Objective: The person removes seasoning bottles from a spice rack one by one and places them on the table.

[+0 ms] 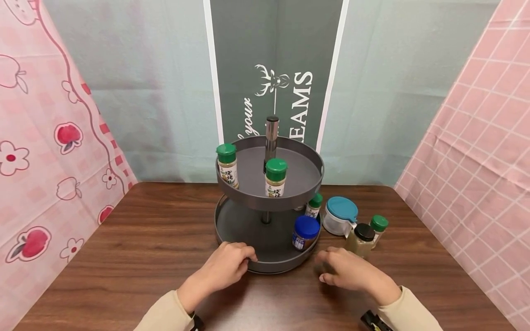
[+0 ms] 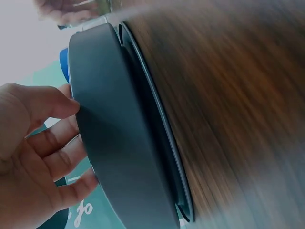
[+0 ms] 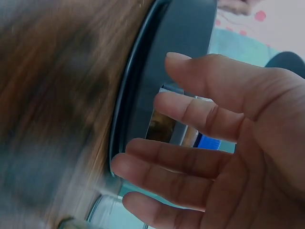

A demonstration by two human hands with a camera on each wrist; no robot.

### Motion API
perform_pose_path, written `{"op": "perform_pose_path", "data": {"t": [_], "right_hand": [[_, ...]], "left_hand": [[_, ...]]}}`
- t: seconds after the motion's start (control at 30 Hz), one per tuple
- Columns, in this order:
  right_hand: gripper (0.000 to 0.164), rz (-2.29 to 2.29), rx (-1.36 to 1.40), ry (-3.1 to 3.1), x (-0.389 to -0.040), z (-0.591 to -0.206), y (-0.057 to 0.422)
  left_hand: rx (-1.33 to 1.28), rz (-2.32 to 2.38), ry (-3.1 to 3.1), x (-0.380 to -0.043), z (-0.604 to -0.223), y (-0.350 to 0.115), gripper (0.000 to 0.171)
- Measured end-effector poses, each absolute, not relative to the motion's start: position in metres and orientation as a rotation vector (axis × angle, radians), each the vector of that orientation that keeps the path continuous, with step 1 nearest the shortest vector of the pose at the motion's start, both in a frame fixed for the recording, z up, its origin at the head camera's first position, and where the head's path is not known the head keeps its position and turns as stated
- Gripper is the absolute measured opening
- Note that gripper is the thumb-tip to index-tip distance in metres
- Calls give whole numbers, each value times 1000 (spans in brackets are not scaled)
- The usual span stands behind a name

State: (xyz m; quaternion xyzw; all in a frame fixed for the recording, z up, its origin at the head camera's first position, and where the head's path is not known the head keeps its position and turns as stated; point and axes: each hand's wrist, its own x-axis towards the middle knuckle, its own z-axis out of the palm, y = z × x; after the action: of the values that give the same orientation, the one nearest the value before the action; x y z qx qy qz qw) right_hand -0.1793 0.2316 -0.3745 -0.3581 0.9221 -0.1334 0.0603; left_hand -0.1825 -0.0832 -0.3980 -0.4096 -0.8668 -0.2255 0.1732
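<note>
A dark grey two-tier lazy Susan [image 1: 244,225] stands on the table, with a metal post through its middle. My left hand [image 1: 229,264] grips the lower tray's front-left rim, thumb outside and fingers over the edge, as the left wrist view shows. To the right of the tray, my right hand [image 1: 348,271] has its fingers spread beside the rim and holds nothing. Two green-capped seasoning shakers, one at the left [image 1: 227,168] and one at the front [image 1: 276,179], sit on the upper tray. On the lower tray are a blue-lidded jar [image 1: 305,234] and another green-capped shaker [image 1: 314,205].
Right of the lazy Susan stand a clear container with a teal lid [image 1: 341,209], a black-capped jar [image 1: 362,239] and a green-capped shaker [image 1: 378,224]. Fabric hangs behind the wooden table [image 1: 165,220] and along both sides.
</note>
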Motion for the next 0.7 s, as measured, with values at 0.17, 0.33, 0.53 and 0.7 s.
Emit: {"op": "perform_pose_path", "data": {"t": [0.17, 0.33, 0.53, 0.7], "right_hand": [[28, -394, -1133, 2772, -174, -377, 223], [28, -386, -1145, 2750, -169, -379, 214], [25, -408, -1126, 2691, -164, -380, 200], [23, -398, -1153, 2659, -159, -382, 189]], "left_hand": [[-1138, -636, -2431, -186, -399, -92, 27], [-1128, -626, -2451, -189, -398, -101, 27], [-1081, -652, -2528, -192, -397, -108, 25], [-1000, -653, -2592, -197, -396, -115, 22]]}}
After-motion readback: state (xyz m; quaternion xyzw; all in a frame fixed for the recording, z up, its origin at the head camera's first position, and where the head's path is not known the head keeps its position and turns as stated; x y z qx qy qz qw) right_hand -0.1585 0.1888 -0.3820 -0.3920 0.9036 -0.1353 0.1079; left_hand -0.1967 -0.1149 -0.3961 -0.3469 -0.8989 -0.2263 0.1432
